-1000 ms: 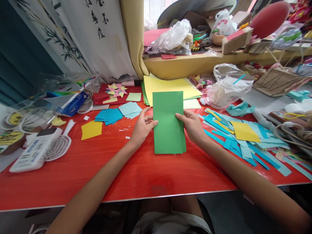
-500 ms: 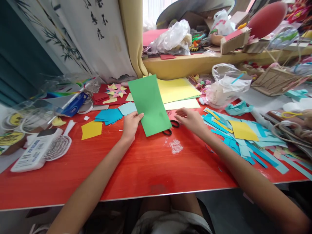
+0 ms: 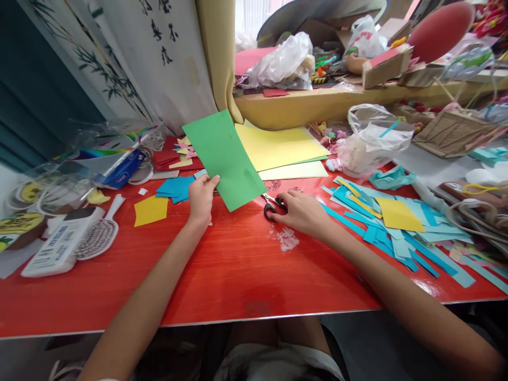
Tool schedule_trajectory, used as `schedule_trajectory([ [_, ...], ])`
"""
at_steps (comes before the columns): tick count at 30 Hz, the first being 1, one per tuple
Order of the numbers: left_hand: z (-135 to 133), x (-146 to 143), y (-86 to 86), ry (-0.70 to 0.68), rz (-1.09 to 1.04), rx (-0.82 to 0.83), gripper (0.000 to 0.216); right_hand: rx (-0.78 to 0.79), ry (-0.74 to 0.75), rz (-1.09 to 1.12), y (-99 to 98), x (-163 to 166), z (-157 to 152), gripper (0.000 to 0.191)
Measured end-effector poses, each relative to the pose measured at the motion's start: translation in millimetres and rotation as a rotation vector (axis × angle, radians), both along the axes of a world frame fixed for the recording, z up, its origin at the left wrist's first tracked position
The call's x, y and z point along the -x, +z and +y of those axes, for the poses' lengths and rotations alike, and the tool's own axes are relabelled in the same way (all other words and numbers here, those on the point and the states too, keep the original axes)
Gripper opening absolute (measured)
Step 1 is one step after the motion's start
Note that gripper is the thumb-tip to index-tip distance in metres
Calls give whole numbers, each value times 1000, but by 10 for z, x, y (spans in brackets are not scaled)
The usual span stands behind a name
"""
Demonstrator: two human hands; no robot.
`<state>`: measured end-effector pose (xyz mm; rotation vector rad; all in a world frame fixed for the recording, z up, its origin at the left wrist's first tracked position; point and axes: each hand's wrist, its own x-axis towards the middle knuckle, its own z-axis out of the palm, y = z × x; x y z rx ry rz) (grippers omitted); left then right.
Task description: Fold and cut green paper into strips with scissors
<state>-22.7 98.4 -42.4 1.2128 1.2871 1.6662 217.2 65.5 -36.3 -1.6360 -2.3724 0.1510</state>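
Note:
My left hand point(image 3: 200, 201) pinches the lower left edge of a green paper sheet point(image 3: 225, 159), held tilted above the table. Beside its lower right corner lie scissors point(image 3: 269, 207) with black handles, the blades partly under the sheet. My right hand point(image 3: 304, 212) has its fingers closed on the right handle loop; the fingertips partly hide it. Just in front of the scissors is a small heap of clear, whitish bits point(image 3: 287, 239). Left of my left hand lie blue paper pieces point(image 3: 173, 189) and a yellow paper pentagon point(image 3: 151, 211).
Yellow sheets point(image 3: 281, 148) lie at the back of the red table point(image 3: 222, 280). Blue paper strips point(image 3: 397, 238) spread on the right, near a plastic bag with a cup point(image 3: 369, 140). A hairbrush point(image 3: 97, 239) and a white box point(image 3: 63, 243) stand left.
My left hand has moved left with the green sheet, uncovering more of the scissors. My right hand has come down and left onto the scissors' handle.

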Motion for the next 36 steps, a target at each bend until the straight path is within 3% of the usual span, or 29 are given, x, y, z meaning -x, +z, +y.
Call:
schedule_trajectory([
  [3,-8,0,48,22,-22,-2,14,82,-44,-91,82,-53,0,26],
  [5,-20,-7,87,20,-59,18,14,140,-77,-16,116,-97,26,21],
  [7,-33,-15,120,-11,-130,56,14,257,-103,258,129,-124,63,21],
  [11,-41,-25,135,-104,-248,132,18,559,-62,1109,120,-119,130,33],
  [13,-43,-38,120,-142,-253,147,20,582,-4,1402,115,-108,147,36],
  [15,-54,-59,108,-173,-230,151,21,592,50,1556,109,-103,155,35],
  [19,-95,-113,119,-195,-149,145,20,613,98,1573,87,-90,154,30],
  [23,-139,-161,145,-201,-88,139,18,578,81,1439,90,-36,118,30],
  [30,-200,-261,130,-272,-37,183,20,541,-7,1400,95,32,83,34],
  [36,-213,-255,173,-235,-36,143,18,534,2,1383,88,-37,113,34],
])
